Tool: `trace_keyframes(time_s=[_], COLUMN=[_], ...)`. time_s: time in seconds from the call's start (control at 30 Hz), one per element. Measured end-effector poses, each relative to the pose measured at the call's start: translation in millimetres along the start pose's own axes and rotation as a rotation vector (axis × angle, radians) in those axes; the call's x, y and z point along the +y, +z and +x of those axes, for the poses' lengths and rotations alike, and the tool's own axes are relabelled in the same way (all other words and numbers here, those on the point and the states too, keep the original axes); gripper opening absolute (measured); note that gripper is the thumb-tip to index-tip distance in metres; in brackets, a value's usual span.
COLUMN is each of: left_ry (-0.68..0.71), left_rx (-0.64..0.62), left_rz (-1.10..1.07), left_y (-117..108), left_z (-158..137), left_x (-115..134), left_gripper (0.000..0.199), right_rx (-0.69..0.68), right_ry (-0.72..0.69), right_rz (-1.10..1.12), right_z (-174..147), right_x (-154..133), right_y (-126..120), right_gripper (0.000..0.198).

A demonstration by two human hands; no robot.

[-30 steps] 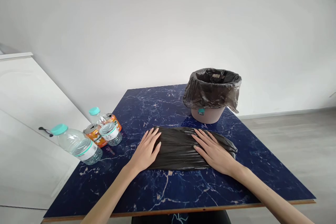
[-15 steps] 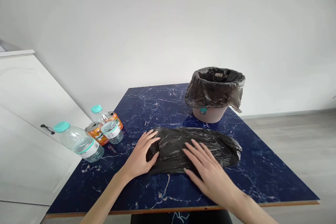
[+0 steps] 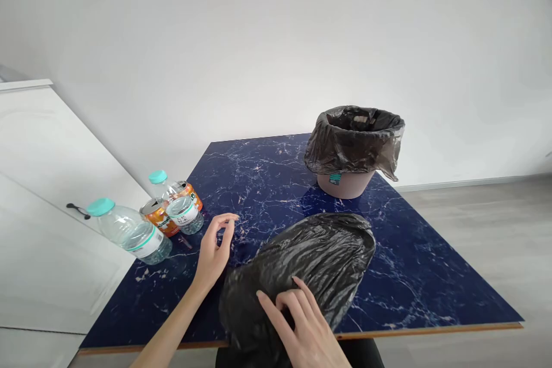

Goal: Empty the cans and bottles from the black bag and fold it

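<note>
A crumpled black plastic garbage bag (image 3: 328,253) lies slantwise on the blue marbled table, its near end hanging over the front edge. My right hand (image 3: 304,322) rests on top of this near part, thumb and fingers apart and bent, fingertips touching the plastic. To the left of the bag, my left hand (image 3: 217,248) is raised over the table with curled fingers, a gap between thumb and index, and nothing in it. It is close to a small water bottle (image 3: 185,215) with a turquoise cap.
A larger water bottle (image 3: 146,244) and two orange drink cans (image 3: 157,215) stand on the table's left side. A pinkish-beige bin (image 3: 345,185) lined with a dark bag (image 3: 345,152) sits at the back right. A white cabinet (image 3: 52,230) borders the table's left.
The black bag has swung round and slid toward the front edge, along with my right hand. My left hand has come off the bag and lifted to the left.
</note>
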State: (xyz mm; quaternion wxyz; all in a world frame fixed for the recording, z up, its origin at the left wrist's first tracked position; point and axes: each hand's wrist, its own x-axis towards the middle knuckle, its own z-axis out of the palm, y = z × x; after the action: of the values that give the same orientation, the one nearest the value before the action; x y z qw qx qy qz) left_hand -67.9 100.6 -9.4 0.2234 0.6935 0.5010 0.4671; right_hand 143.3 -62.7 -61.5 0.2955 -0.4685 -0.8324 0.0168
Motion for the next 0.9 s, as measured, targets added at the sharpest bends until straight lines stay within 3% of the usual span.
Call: trace_keyframes(time_s=[0.1, 0.2, 0.27, 0.37, 0.43, 0.53, 0.6, 0.7, 0.8, 0.9], left_ry=[-0.004, 0.012, 0.029, 0.056, 0.122, 0.341, 0.489, 0.590, 0.615, 0.635], left_rx=[0.007, 0.008, 0.002, -0.006, -0.004, -0.070, -0.231, -0.524, -0.656, -0.664], left_rz=[-0.013, 0.001, 0.022, 0.055, 0.083, 0.157, 0.227, 0.353, 0.450, 0.493], left_y=[1.3, 2.2, 2.9, 5.9, 10.9, 25.3, 38.7, 59.9, 77.1, 88.0], left_z=[-0.7, -0.3, 0.4, -1.6, -7.3, -20.3, -27.2, -28.4, -21.7, -15.6], left_x=[0.6, 0.5, 0.8, 5.7, 13.8, 32.6, 47.3, 66.0, 74.4, 72.4], left_gripper=[0.033, 0.033, 0.033, 0.030, 0.024, 0.018, 0.028, 0.043, 0.048, 0.046], right_rx=[-0.006, -0.025, 0.030, 0.204, 0.303, 0.369, 0.405, 0.497, 0.500, 0.434], right_ry=[0.099, 0.167, 0.288, 0.526, 0.634, 0.773, 0.895, 0.970, 0.786, 0.535], right_rz=[0.029, 0.275, 0.520, 0.783, 0.887, 0.994, 0.898, 0.495, 0.104, -0.054], right_z=[-7.6, -9.1, -8.5, -8.3, -8.4, -7.1, -5.5, -3.0, 0.2, 5.1], right_x=[-3.8, 12.1, 30.6, 61.1, 79.3, 99.8, 106.7, 105.2, 91.4, 71.3], right_y=[-5.7, -19.6, -28.5, -38.2, -43.4, -54.8, -67.6, -91.8, -110.2, -116.6], right_gripper=[0.078, 0.059, 0.052, 0.058, 0.059, 0.061, 0.070, 0.092, 0.081, 0.069])
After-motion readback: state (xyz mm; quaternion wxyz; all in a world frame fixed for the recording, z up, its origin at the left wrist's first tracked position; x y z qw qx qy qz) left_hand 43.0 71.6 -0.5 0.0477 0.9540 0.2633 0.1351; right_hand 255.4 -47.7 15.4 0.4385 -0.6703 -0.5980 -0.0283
